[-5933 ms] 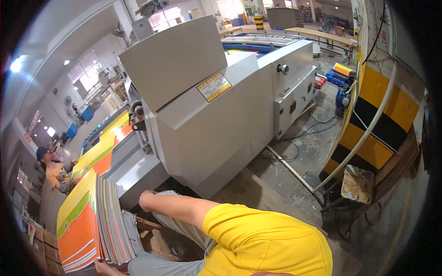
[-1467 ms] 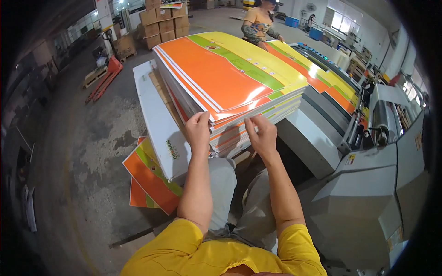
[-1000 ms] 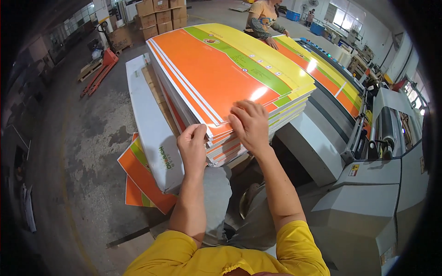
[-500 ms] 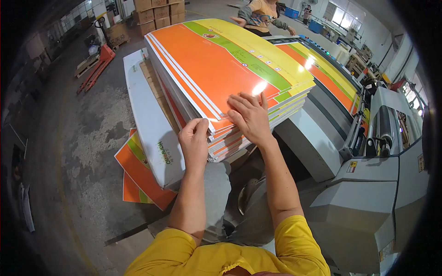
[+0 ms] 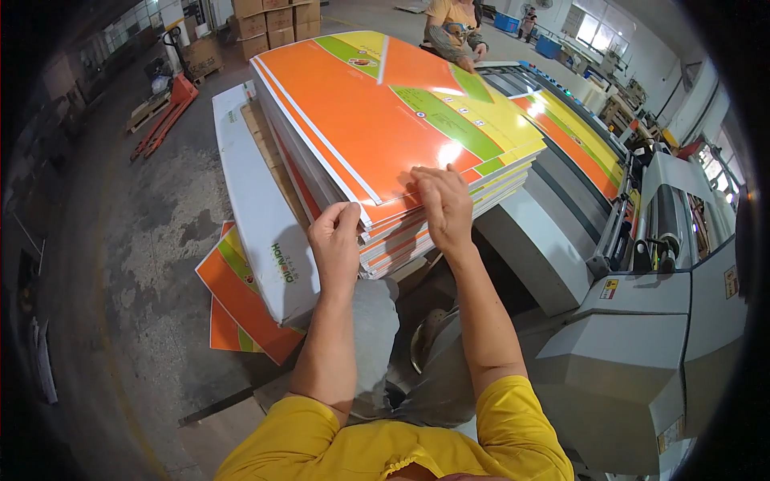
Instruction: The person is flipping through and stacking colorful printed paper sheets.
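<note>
A tall stack of glossy orange, green and yellow printed sheets (image 5: 353, 120) stands before me, its layered edges facing me. At its near left corner my left hand (image 5: 335, 240) is closed, thumb and forefinger pressed together on a sheet's edge. My right hand (image 5: 447, 208) rests at the near edge, to the right of that corner. Its fingers are bent but apart over the top of the stack, and nothing shows in its grasp. Across the far right of the stack, one top sheet lies askew, with a co-worker's hand (image 5: 467, 62) near it.
A grey machine (image 5: 626, 353) with rollers stands at right, a printed sheet (image 5: 573, 140) on its bed. Left of the stack is a white panel (image 5: 257, 208); loose printed sheets (image 5: 249, 297) lie on the floor below. Farther back are an orange pallet jack (image 5: 164, 120) and cartons (image 5: 273, 20).
My right hand has drawn from lying flat on the sheets to bent fingers at the edge. At the far side the top sheet has turned askew, and the co-worker's arms have come lower.
</note>
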Tool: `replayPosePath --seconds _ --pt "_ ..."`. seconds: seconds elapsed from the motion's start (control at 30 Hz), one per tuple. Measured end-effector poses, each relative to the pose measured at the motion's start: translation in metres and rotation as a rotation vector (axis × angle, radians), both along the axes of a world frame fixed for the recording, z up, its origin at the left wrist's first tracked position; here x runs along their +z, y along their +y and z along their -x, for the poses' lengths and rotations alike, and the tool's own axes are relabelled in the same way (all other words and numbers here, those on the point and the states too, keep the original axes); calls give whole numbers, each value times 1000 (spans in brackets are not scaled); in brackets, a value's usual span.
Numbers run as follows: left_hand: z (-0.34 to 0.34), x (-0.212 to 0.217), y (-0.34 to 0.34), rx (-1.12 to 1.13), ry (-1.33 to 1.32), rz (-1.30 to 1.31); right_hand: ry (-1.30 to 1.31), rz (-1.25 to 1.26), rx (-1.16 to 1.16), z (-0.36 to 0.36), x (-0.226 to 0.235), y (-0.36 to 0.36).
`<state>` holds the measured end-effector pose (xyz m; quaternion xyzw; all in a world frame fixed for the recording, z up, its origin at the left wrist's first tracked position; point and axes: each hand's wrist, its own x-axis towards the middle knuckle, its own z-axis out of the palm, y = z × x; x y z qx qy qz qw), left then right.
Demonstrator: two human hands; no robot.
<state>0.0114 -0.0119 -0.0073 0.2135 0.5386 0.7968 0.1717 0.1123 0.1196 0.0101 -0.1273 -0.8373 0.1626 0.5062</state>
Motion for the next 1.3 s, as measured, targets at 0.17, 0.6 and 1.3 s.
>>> replayPosePath --seconds 0.17,0.6,1.3 --pt "-2 3 0 -10 12 16 -136 -127 89 7 7 -28" --pt "-5 7 -1 3 2 39 138 -128 32 16 9 -39" --pt "-1 -1 2 -69 6 -11 -122 -84 -483 -26 -17 26"
